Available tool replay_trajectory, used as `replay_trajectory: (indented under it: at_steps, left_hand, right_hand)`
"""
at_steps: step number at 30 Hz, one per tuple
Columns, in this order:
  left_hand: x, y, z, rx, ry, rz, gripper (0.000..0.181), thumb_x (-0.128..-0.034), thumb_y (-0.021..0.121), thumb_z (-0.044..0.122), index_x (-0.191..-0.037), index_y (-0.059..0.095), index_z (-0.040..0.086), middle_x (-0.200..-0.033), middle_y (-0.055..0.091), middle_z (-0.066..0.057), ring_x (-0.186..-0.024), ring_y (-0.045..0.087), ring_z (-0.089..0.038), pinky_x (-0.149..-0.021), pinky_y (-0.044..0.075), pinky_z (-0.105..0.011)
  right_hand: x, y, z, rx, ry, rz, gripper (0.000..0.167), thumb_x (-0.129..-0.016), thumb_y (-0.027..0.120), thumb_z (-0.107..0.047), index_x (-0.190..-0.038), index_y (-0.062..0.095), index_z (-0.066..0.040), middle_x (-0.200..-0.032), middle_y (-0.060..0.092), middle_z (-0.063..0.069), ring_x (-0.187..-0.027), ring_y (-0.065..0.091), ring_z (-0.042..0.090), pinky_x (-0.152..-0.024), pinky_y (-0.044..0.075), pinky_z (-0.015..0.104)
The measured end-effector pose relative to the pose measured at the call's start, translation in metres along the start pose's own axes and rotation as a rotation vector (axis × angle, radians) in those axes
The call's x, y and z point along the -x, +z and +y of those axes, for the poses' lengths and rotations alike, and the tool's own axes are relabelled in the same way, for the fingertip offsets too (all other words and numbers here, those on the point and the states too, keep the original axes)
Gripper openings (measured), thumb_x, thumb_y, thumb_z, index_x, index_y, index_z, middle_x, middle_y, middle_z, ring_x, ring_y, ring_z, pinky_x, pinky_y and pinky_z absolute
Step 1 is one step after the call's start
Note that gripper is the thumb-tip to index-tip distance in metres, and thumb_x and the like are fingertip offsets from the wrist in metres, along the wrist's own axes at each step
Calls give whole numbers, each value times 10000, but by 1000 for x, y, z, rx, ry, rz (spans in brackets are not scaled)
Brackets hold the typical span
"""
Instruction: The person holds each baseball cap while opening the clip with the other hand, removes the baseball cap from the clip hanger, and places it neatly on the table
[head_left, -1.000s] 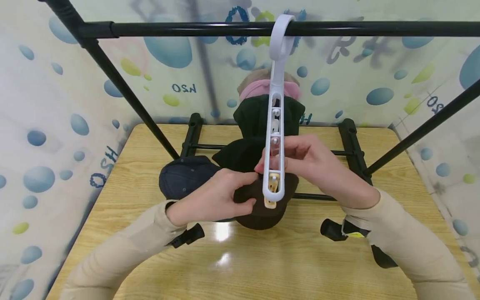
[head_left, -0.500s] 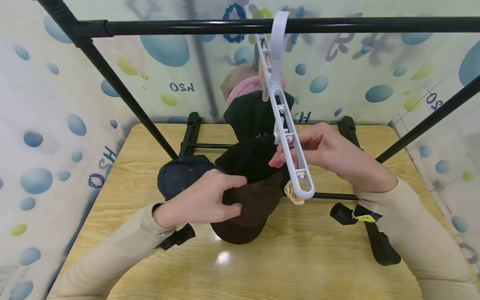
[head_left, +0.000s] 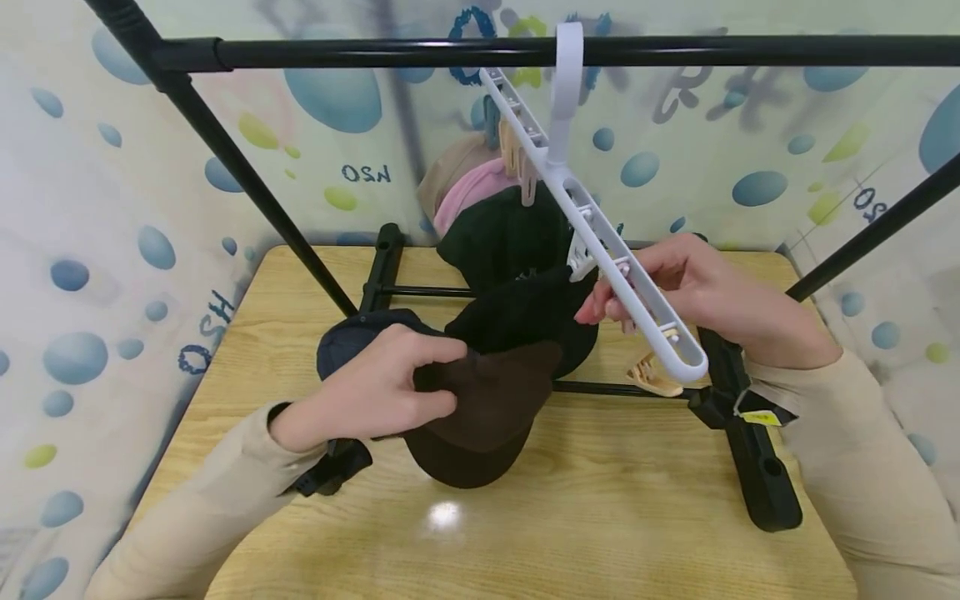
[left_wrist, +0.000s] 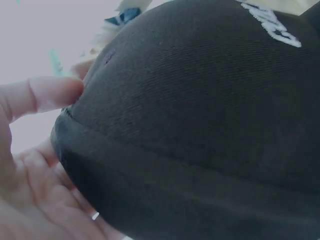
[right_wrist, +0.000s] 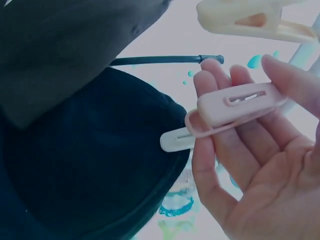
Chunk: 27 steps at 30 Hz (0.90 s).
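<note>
A dark brown cap hangs from my left hand, which pinches its edge between thumb and fingers. White lettering shows on the dark cap in the left wrist view. My right hand holds a pink clip on the white clip hanger, thumb on one side and fingers on the other. Nothing shows in that clip's mouth. Beside it, a white clip grips the black cap. A beige clip dangles at the hanger's near end.
The hanger hooks over a black rail. Dark green, pink and beige hats hang farther back. A navy cap is partly behind my left hand. The rack's feet stand on the wooden table.
The hanger has swung round, its near end moving right along with my right hand. My left hand has drawn the brown cap left, away from the hanger.
</note>
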<state>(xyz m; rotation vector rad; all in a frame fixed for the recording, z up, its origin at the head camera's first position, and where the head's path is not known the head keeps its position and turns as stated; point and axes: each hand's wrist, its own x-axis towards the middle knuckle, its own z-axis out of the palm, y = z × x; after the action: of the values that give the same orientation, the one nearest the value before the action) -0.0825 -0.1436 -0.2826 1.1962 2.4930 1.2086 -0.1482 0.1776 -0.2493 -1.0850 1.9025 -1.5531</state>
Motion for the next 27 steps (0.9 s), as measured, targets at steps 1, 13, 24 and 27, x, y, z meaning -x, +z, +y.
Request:
replay_trajectory:
  at_steps: [1,13,24,27]
  left_hand:
    - [1,-3,1,12,3,8,277,-792,589,-57,-680,468,166,-594,303,118,-489,321,-53,-476,281,-239]
    - [24,-40,5,85,-13,151,323,-778,570,-137,-706,520,174,-613,394,64,-563,447,-114,-517,344,-285]
    - [35,-65,-9,14,-243,320,287,-830,612,-79,-672,476,118,-578,302,-10,-487,346,-158,-480,300,-296]
    - [37,-71,-18,66,-341,339,237,-871,596,-30,-700,467,72,-605,325,-33,-530,386,-190,-514,329,-299]
  right_hand:
    - [1,-2,1,2,-2,-4,153,-898,584,90,-981,698,32,-996,679,226,-993,637,349,-729,462,336]
    - [18,-9,4,31,81,52,186,-873,623,91,-1039,666,18,-1019,673,199,-988,583,320,-771,437,368]
    - [25,-18,12,-37,72,75,189,-882,577,104,-1055,636,54,-1029,656,212,-1033,574,350,-880,434,368]
    - [25,-17,11,-22,76,81,204,-874,578,117,-1050,649,42,-1015,662,201,-1027,582,349,-872,430,378]
